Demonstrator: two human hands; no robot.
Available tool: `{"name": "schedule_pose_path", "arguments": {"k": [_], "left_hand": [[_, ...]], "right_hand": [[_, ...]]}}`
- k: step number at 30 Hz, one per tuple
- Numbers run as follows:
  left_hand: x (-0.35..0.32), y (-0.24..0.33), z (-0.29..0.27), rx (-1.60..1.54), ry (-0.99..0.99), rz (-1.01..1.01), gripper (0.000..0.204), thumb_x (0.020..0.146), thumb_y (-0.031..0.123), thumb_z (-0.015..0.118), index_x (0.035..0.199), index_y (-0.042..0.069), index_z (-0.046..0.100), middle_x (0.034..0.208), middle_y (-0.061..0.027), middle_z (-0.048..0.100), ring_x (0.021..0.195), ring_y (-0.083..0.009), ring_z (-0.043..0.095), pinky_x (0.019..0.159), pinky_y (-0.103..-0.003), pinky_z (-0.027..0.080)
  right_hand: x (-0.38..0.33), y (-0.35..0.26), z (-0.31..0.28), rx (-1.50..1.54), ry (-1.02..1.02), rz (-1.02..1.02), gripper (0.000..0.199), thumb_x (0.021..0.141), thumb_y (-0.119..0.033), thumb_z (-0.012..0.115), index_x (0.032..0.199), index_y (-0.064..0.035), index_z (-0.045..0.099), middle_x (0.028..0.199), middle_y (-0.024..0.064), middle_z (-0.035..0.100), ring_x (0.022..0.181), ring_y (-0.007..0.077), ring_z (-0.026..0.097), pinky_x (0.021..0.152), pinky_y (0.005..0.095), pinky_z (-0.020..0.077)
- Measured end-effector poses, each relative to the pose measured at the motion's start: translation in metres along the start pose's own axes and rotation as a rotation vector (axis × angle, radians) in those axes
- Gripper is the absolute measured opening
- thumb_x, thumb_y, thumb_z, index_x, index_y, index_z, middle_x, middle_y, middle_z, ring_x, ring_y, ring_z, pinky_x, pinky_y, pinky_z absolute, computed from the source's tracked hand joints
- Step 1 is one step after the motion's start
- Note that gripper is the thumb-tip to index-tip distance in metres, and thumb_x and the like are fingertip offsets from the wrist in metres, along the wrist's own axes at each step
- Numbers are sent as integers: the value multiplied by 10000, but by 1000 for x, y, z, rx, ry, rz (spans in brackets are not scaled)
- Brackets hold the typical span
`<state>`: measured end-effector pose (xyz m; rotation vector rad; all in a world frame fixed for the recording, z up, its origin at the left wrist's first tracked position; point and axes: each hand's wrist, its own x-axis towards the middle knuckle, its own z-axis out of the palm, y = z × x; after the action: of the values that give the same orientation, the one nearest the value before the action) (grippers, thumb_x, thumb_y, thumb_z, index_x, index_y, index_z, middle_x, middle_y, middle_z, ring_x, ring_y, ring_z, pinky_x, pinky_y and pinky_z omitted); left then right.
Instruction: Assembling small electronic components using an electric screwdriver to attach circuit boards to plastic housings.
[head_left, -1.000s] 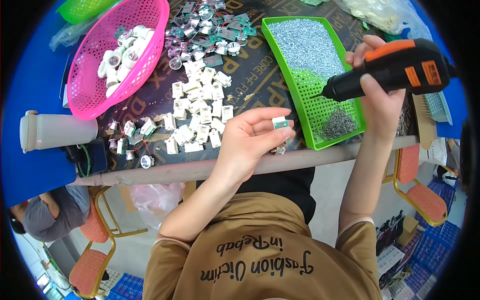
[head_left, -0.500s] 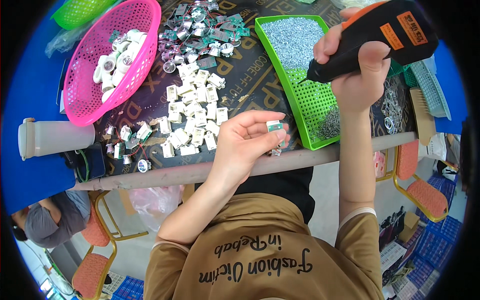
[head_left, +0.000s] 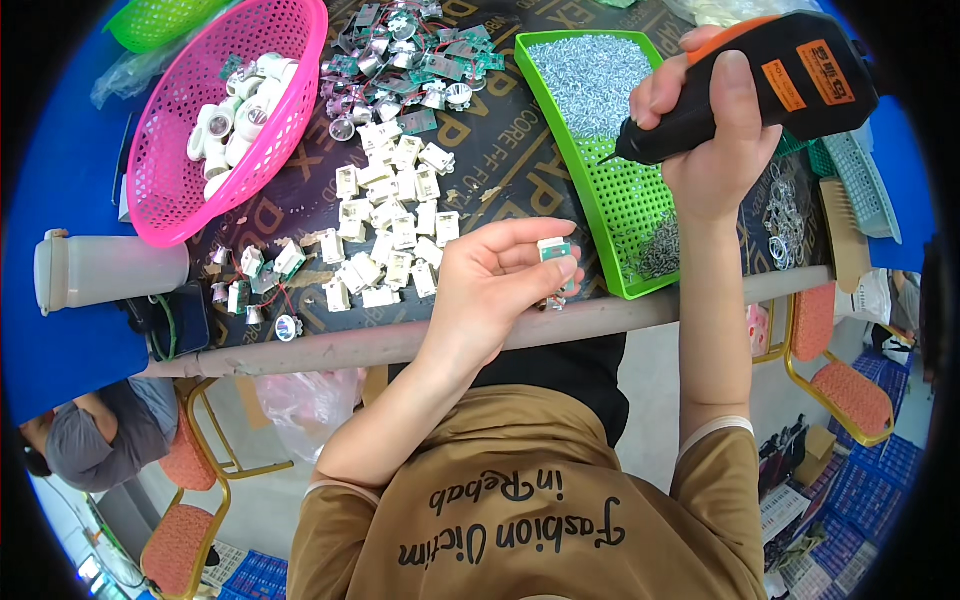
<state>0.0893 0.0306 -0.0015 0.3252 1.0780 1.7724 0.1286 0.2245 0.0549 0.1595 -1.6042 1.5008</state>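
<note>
My left hand (head_left: pixel 490 285) is closed in a pinch near the table's front edge. Between its thumb and fingers sits a small white plastic housing with a green circuit board (head_left: pixel 556 252); its lower part is mostly hidden. My right hand (head_left: pixel 715 140) is wrapped round a black and orange electric screwdriver (head_left: pixel 765 90). The driver's thin tip points left, above the green perforated tray (head_left: pixel 625 215). Silver screws (head_left: pixel 590 85) fill the tray's far part, and darker screws (head_left: pixel 657 250) lie at its near right corner.
Loose white housings (head_left: pixel 400 230) lie left of the tray, with circuit boards and wired reflectors (head_left: pixel 410 60) behind them. A pink basket (head_left: pixel 145 200) holds white rounded parts. At the left are a translucent jug (head_left: pixel 110 272) and several wired assemblies (head_left: pixel 265 280). Metal rings (head_left: pixel 785 220) lie at the right.
My right thumb has shifted up along the screwdriver, which has tilted slightly. My left hand keeps its pinch on the housing, almost unmoved.
</note>
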Motion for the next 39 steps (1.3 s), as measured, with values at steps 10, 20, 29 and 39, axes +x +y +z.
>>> {"name": "schedule_pose_path", "arguments": {"k": [10,20,29,39], "left_hand": [[0,0,2,-10,3,10,290,795,-41,613,1082,-55,576,908,-172,653,775,-204,657,702,-330,559],[3,-1,3,-7,11,-1,276,787,-48,624,1060,-62,590,895,-154,659,747,-186,658,675,-297,557],[2,0,3,9,36,-9,248,787,-4,636,1032,-26,613,777,-69,668,654,-79,622,571,-190,482],[2,1,3,35,15,-34,271,788,-41,617,1058,-45,597,813,-123,671,704,-148,656,627,-239,531]], "right_hand": [[-2,2,0,-16,10,31,244,909,-217,453,984,11,500,591,111,520,479,179,492,484,301,429],[-1,-47,-3,255,-103,103,558,878,-521,408,1156,-48,511,731,57,504,623,165,448,650,324,343],[-10,-68,34,303,-245,135,576,840,-558,446,1132,-64,505,735,39,496,591,138,444,605,304,352],[-13,-64,47,242,-306,124,579,825,-580,463,1099,-70,483,718,35,499,564,136,450,572,294,366]]}}
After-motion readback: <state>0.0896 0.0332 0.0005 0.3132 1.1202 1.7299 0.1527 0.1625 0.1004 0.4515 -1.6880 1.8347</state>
